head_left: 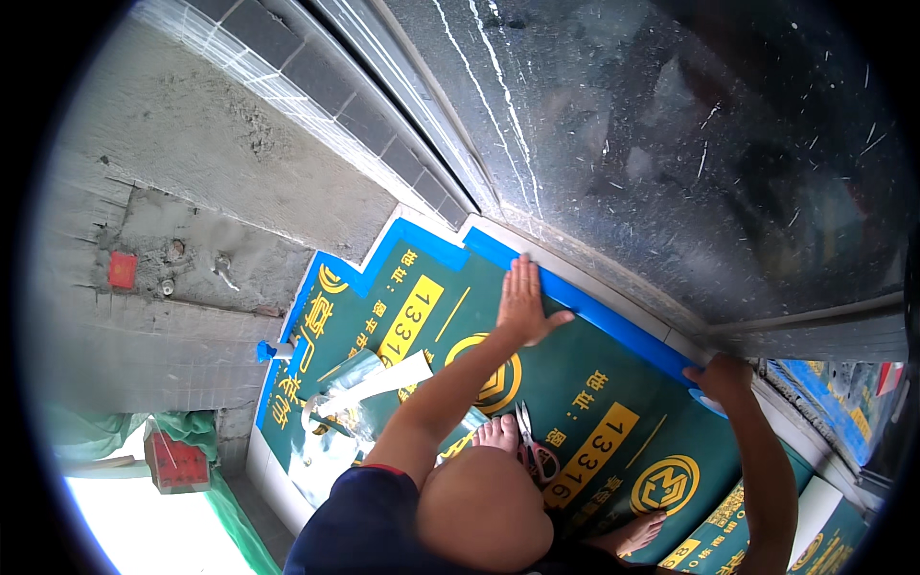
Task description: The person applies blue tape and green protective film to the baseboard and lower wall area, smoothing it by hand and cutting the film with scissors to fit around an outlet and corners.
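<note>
My left hand (pixel 524 305) lies flat with its fingers stretched out on the green floor covering (pixel 565 359), its fingertips touching the strip of blue tape (pixel 613 326) along the wall-side edge. Farther right, my right hand (pixel 725 379) is closed on a roll of blue tape (pixel 707 402) at the strip's right end; most of the roll is hidden under the hand. A pair of scissors (pixel 539 458) with dark reddish handles lies on the covering beside my bare foot (pixel 496 433).
Crumpled clear film and white strips (pixel 369 388) lie to the left. A large dark glossy panel (pixel 661 144) rises along the far side. At left stands a rough cement wall (pixel 192 240) with pipe fittings. A rolled part of covering (pixel 815 517) is at lower right.
</note>
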A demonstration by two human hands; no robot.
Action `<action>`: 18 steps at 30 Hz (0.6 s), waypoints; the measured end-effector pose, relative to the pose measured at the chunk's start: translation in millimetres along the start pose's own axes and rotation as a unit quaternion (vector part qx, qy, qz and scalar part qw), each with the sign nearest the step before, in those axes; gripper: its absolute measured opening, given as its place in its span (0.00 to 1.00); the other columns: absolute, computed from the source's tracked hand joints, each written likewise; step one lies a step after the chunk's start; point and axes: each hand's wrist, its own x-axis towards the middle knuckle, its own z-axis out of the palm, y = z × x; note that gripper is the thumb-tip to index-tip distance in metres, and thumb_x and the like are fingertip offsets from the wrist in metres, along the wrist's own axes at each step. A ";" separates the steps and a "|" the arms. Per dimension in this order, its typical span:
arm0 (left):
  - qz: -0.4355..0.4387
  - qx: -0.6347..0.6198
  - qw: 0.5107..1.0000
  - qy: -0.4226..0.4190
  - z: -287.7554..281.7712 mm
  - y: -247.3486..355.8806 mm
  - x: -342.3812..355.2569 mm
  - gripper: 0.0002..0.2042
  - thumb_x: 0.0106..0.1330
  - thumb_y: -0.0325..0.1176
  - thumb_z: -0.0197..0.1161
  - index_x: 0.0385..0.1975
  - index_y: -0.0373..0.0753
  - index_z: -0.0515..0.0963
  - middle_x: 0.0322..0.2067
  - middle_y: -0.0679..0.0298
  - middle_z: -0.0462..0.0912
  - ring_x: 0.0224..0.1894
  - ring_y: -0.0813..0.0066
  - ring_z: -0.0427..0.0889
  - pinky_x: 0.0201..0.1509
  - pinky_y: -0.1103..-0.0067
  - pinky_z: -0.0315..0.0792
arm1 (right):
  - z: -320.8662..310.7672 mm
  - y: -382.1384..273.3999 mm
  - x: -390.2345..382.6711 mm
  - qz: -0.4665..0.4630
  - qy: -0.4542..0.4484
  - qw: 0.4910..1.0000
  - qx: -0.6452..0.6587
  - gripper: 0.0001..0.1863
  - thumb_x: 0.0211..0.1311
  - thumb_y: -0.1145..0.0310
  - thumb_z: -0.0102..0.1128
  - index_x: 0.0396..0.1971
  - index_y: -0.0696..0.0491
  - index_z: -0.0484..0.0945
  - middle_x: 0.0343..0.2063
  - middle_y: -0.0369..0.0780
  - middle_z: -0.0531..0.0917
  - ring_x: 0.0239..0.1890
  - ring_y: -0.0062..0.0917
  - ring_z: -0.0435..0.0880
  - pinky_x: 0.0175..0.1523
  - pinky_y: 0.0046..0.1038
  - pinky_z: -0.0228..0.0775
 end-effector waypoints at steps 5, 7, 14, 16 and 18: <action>0.029 -0.022 0.999 -0.015 9.1 58.8 -21.4 0.66 0.58 0.80 0.50 0.75 0.21 0.37 0.78 0.37 0.31 0.80 0.41 0.27 0.82 0.57 0.27 | 9.5 7.2 3.5 -0.034 0.054 0.998 0.026 0.44 0.60 0.31 0.61 0.58 0.59 0.80 0.59 0.53 0.80 0.64 0.42 0.78 0.67 0.39 0.68; 0.050 -0.034 0.998 -0.018 14.4 81.6 -30.1 0.66 0.57 0.79 0.52 0.75 0.20 0.39 0.77 0.35 0.32 0.80 0.39 0.27 0.81 0.56 0.28 | 14.7 10.8 4.7 -0.045 0.069 0.996 0.032 0.45 0.59 0.32 0.62 0.60 0.59 0.79 0.62 0.54 0.77 0.67 0.43 0.74 0.71 0.39 0.64; 0.193 -0.067 0.976 -0.078 36.2 168.1 -63.1 0.66 0.57 0.79 0.54 0.75 0.20 0.41 0.77 0.34 0.33 0.80 0.39 0.28 0.81 0.56 0.31 | 18.2 11.6 12.6 -0.051 0.055 0.997 0.019 0.43 0.60 0.33 0.62 0.57 0.59 0.81 0.59 0.52 0.80 0.65 0.44 0.76 0.69 0.41 0.65; 0.213 -0.063 0.971 -0.088 37.2 168.0 -62.2 0.66 0.57 0.78 0.56 0.74 0.20 0.42 0.77 0.33 0.34 0.80 0.38 0.29 0.81 0.56 0.33 | 14.7 11.2 8.9 -0.051 0.040 0.998 0.024 0.41 0.60 0.33 0.63 0.55 0.58 0.82 0.57 0.51 0.82 0.62 0.44 0.79 0.67 0.41 0.68; 0.247 -0.041 0.960 -0.129 26.0 160.1 -54.3 0.65 0.57 0.78 0.57 0.74 0.20 0.42 0.77 0.34 0.33 0.80 0.39 0.29 0.81 0.56 0.34 | 6.2 13.3 5.6 -0.042 0.010 0.998 0.050 0.40 0.59 0.33 0.63 0.53 0.57 0.83 0.55 0.50 0.83 0.59 0.44 0.81 0.65 0.42 0.70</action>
